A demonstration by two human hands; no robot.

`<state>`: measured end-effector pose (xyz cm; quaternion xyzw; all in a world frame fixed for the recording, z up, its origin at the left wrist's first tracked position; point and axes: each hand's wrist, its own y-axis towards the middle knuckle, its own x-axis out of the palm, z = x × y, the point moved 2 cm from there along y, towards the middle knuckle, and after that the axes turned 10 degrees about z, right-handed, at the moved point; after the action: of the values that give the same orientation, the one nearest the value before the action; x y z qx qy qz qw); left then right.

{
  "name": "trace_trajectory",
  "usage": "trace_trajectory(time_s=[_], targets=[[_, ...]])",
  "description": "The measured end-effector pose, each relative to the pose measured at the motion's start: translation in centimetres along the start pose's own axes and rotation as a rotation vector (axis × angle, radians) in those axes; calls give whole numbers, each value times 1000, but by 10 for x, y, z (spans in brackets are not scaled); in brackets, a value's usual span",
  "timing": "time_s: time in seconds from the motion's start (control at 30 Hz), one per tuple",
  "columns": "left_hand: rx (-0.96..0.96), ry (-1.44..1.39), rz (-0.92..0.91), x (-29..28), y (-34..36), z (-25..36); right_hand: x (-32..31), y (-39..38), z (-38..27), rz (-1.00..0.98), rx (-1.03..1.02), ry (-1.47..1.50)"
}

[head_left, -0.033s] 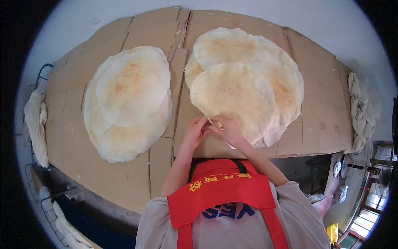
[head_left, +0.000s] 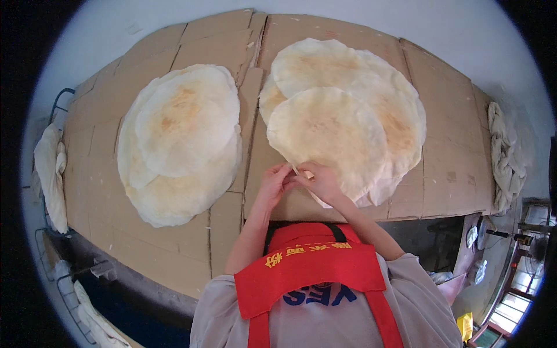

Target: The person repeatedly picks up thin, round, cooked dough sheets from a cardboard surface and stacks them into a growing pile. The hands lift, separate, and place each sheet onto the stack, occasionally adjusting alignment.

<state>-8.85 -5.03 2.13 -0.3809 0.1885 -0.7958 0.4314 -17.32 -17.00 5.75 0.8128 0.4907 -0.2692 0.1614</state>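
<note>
Both my hands meet at the near edge of a large, thin, round flatbread (head_left: 328, 130), pale with light brown patches. My left hand (head_left: 274, 184) is closed, its fingertips pinching at the bread's rim. Right beside it, my right hand (head_left: 320, 182) is closed too, with thumb and fingers curled round a bit of the same edge, which looks slightly lifted. The fingertips partly hide one another. Beneath this bread lie several more overlapping flatbreads (head_left: 397, 116).
A second pile of flatbreads (head_left: 185, 124) lies to the left. Cardboard sheets (head_left: 156, 252) with seams cover the table. Bundled cloths sit at the left end (head_left: 50, 174) and the right end (head_left: 503, 156). A white wall (head_left: 394, 17) stands behind.
</note>
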Motion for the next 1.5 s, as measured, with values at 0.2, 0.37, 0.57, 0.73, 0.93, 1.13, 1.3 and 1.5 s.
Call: trace_trajectory(time_s=[0.2, 0.37, 0.57, 0.73, 0.93, 1.13, 1.3, 1.5], targets=[[17, 68, 146, -13, 15, -8, 13, 3, 16, 90, 74, 137], [167, 428, 444, 0, 16, -8, 9, 1, -8, 133, 35, -99], [247, 529, 456, -18, 16, -7, -39, 29, 28, 282, -13, -144], [225, 536, 332, -11, 20, 4, -59, 35, 25, 6, 62, -215], [639, 932, 479, 15, 48, 23, -19, 33, -10, 191, -99, -163], [749, 707, 290, 39, 20, 50, -56, 69, 8, 182, 91, -160], [306, 654, 423, -4, 30, 51, -99, 76, 55, 223, 272, 61], [722, 1098, 546, 5, 44, 59, -55, 71, 51, -94, 257, 75]])
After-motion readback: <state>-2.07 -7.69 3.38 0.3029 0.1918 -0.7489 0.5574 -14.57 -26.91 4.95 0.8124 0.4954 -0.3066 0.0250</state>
